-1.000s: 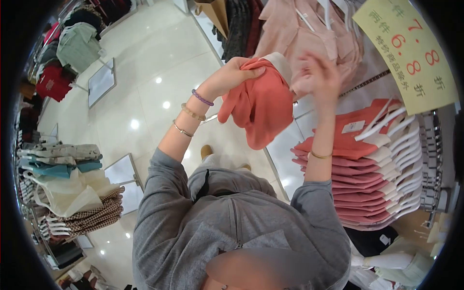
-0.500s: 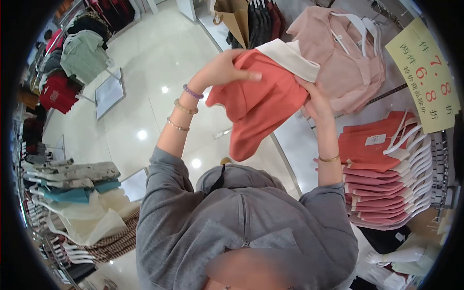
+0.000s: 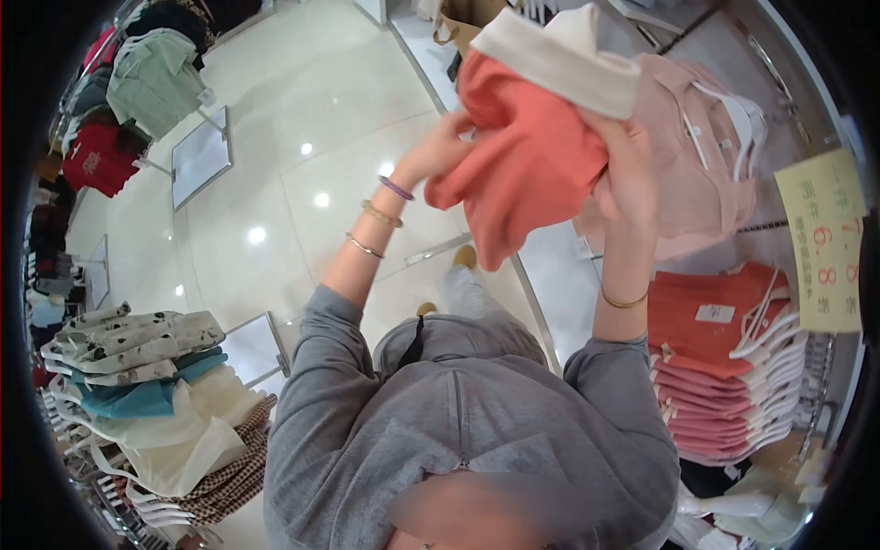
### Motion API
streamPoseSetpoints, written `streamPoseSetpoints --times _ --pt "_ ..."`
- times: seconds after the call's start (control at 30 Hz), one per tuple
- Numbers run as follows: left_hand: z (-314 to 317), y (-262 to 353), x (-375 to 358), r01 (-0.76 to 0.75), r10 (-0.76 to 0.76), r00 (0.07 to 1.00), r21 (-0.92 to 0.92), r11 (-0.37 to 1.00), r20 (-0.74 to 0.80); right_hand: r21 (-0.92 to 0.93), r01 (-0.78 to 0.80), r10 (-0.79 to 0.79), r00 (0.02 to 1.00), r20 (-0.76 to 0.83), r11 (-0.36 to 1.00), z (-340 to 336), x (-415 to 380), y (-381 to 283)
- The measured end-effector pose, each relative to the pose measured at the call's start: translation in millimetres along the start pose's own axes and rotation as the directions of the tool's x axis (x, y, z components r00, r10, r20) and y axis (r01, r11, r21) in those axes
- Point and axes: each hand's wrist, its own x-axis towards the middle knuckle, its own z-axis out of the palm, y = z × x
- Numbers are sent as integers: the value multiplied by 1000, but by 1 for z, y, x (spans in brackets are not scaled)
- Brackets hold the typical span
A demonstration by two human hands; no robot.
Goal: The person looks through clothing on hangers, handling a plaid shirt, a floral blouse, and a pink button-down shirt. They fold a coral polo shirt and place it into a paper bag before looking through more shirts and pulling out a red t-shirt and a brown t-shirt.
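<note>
A coral-red garment with a wide cream band [image 3: 536, 170] is held up in front of me, bunched and hanging down in folds. My left hand [image 3: 442, 148], with bracelets on the wrist, grips its left edge, the fingertips partly hidden by the cloth. On the other side my right hand [image 3: 628, 174] is closed round the cloth just below the cream band. A pale pink top on white hangers [image 3: 678, 156] hangs directly behind my right hand.
Coral and pink garments [image 3: 715, 321] hang at the right on white hangers, below a yellow sign [image 3: 825, 243]. A brown paper bag [image 3: 467, 23] stands at the back. Racks with a green shirt [image 3: 156, 87] and a cream garment [image 3: 188, 426] line the left, beside the tiled floor [image 3: 284, 119].
The garment has risen and shifted right, its cream band now higher up. My left hand has slid lower along its left edge, with the thumb no longer across the front.
</note>
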Motion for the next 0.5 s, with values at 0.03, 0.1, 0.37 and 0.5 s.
streamPoseSetpoints --times 0.03,0.1,0.37,0.5 --pt "7 10 -12 41 -35 991 -45 998 129 -10 37 -37 999 -34 999 5 17 1" --pt "6 -27 -9 52 -2 950 -152 987 314 -31 118 -120 988 -96 993 10 59 4" --pt "-27 -75 10 63 37 980 -485 872 194 -715 -114 311 939 150 690 -91 231 119" --pt "-65 -37 51 -200 195 980 -316 927 -47 -919 -53 565 802 193 390 -106 275 155"
